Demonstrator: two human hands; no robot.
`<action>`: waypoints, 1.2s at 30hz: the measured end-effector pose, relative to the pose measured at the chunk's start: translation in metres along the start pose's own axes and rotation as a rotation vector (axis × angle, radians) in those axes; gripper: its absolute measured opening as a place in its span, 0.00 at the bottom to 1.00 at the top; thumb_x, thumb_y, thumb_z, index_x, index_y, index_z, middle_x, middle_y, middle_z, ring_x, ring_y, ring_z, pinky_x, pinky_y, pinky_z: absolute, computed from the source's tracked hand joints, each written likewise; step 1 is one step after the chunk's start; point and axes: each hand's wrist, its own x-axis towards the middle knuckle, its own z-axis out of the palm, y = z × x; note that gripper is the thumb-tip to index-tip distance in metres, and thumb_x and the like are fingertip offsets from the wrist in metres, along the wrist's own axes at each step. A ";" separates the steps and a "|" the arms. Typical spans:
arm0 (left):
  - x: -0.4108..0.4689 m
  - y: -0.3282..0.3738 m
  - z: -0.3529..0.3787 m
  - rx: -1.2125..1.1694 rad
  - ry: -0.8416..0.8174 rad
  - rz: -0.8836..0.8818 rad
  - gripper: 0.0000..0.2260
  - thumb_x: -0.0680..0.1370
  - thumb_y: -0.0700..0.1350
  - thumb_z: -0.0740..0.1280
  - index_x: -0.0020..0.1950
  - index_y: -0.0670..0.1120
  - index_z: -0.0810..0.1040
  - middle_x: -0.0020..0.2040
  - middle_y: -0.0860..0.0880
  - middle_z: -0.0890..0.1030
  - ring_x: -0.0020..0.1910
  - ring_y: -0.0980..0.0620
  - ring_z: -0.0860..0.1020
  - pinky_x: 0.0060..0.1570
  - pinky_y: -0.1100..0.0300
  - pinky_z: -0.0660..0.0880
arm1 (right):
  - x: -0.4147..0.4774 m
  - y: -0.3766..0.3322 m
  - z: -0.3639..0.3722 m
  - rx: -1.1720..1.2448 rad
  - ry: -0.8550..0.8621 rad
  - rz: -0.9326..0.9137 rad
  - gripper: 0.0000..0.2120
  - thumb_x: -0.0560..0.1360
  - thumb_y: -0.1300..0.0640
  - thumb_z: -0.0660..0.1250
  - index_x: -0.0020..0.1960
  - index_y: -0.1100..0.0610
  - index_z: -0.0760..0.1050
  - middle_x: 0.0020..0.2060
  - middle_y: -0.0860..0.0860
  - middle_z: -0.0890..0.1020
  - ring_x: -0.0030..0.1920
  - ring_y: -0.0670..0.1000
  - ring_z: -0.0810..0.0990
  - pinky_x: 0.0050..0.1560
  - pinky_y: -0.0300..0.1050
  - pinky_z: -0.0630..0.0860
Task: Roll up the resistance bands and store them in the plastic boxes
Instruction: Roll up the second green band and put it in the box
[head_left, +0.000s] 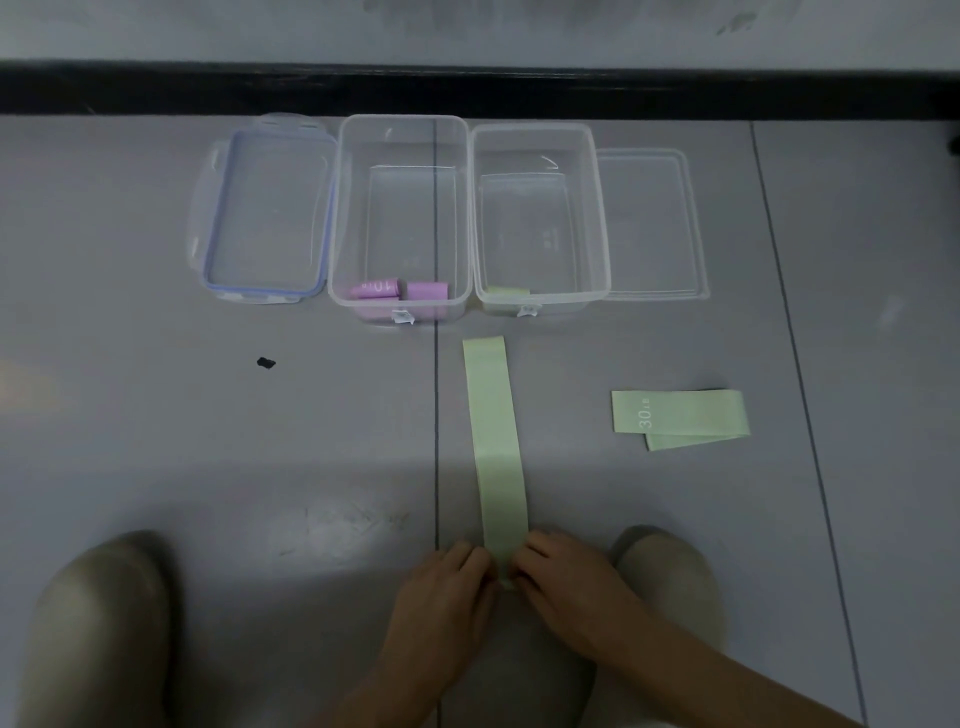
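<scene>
I'm working over the grey floor (208, 415), where two open plastic boxes are sitting side by side: the left box (343, 208) and the right box (597, 218). The flat green band (496, 441) is lying stretched lengthwise from just short of the right box back toward me. My left hand (447, 582) and right hand (566, 577) are meeting at its near end, fingers curled in and pinching it from either side.

I'm judging this to be the start of the roll. I should be making the first turn small and tight, holding both edges level so the coil is running straight up the strip.

The folded green band (680, 418) is waiting well apart to the right. The purple rolls (397, 289) are resting against the left box's near wall, and a green roll (508, 292) against the right box's.

My fingertips and the band's very end are hiding under the hands — I cannot tell whether any turn is made — and the dim light is blurring the clear walls.
</scene>
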 end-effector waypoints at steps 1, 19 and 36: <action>0.000 0.001 0.001 -0.018 0.004 -0.013 0.06 0.75 0.50 0.66 0.43 0.52 0.70 0.42 0.54 0.72 0.40 0.52 0.74 0.36 0.55 0.73 | 0.000 -0.001 0.001 -0.009 0.009 0.007 0.08 0.78 0.50 0.58 0.44 0.51 0.72 0.42 0.48 0.75 0.42 0.51 0.75 0.37 0.48 0.73; -0.006 0.007 0.014 -0.028 0.073 -0.071 0.03 0.77 0.51 0.63 0.45 0.53 0.74 0.42 0.54 0.73 0.40 0.51 0.75 0.37 0.55 0.73 | -0.004 -0.001 0.007 -0.079 -0.015 -0.030 0.05 0.74 0.50 0.64 0.46 0.50 0.73 0.43 0.47 0.75 0.44 0.50 0.74 0.33 0.46 0.75; -0.001 0.005 0.007 0.114 0.060 0.090 0.08 0.75 0.50 0.69 0.43 0.52 0.70 0.43 0.53 0.73 0.39 0.50 0.75 0.34 0.55 0.74 | -0.001 -0.002 0.001 -0.198 0.006 -0.080 0.08 0.68 0.53 0.72 0.41 0.50 0.73 0.39 0.47 0.75 0.39 0.50 0.75 0.26 0.43 0.70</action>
